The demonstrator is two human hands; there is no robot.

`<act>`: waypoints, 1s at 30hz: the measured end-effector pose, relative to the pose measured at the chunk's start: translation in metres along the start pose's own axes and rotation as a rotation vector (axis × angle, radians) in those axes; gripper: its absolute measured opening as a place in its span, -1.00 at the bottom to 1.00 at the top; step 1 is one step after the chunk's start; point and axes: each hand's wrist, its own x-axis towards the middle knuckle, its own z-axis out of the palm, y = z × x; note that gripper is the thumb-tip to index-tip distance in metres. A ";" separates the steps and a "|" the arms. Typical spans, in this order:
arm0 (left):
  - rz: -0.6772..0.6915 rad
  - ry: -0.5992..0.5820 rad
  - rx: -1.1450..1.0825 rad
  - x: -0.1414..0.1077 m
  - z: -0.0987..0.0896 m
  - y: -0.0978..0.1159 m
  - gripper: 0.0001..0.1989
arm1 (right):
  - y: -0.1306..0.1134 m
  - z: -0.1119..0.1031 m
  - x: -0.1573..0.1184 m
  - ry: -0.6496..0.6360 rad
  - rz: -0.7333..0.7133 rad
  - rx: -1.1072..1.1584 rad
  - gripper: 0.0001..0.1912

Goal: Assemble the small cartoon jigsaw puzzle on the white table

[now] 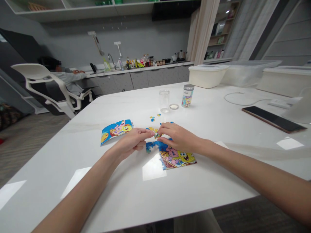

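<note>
A partly joined jigsaw puzzle (178,157) with yellow and pink cartoon figures lies flat on the white table. Just above its upper left edge, my left hand (134,138) is closed in a pinch at a small jigsaw piece (156,135). From the other side, the thumb and fingertips of my right hand (178,136) curl in on the same piece, the palm over the puzzle's top part and hiding some of it. Loose jigsaw pieces (152,118) lie beyond the fingertips. Left of my hands rests a curved picture sheet (116,130) with the same cartoon scene.
Farther back stand a clear jar (164,102), its lid (174,106) and a printed canister (187,96). A phone (273,119), a white cable (239,103) and plastic bins (206,76) occupy the right side. A person (70,81) sits at the far counter.
</note>
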 end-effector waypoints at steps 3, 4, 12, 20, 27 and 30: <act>0.003 -0.006 0.010 0.000 -0.001 0.000 -0.71 | 0.000 0.000 0.000 0.000 -0.006 0.004 -0.86; 0.004 -0.007 0.014 0.000 -0.001 0.000 -0.70 | 0.000 0.000 0.000 0.002 -0.010 0.007 -0.86; 0.028 -0.047 0.033 -0.002 -0.002 0.001 -0.68 | 0.000 0.000 -0.002 -0.002 -0.036 0.016 -0.84; 0.024 -0.075 0.020 -0.001 -0.004 -0.001 -0.70 | 0.002 0.002 -0.002 0.002 -0.060 0.011 -0.84; 0.035 -0.046 0.009 -0.002 -0.005 0.001 -0.72 | -0.001 -0.001 -0.002 0.069 -0.047 0.088 -0.88; 0.049 -0.051 0.012 -0.002 -0.005 0.000 -0.72 | -0.003 -0.002 -0.001 0.093 -0.003 0.163 -0.90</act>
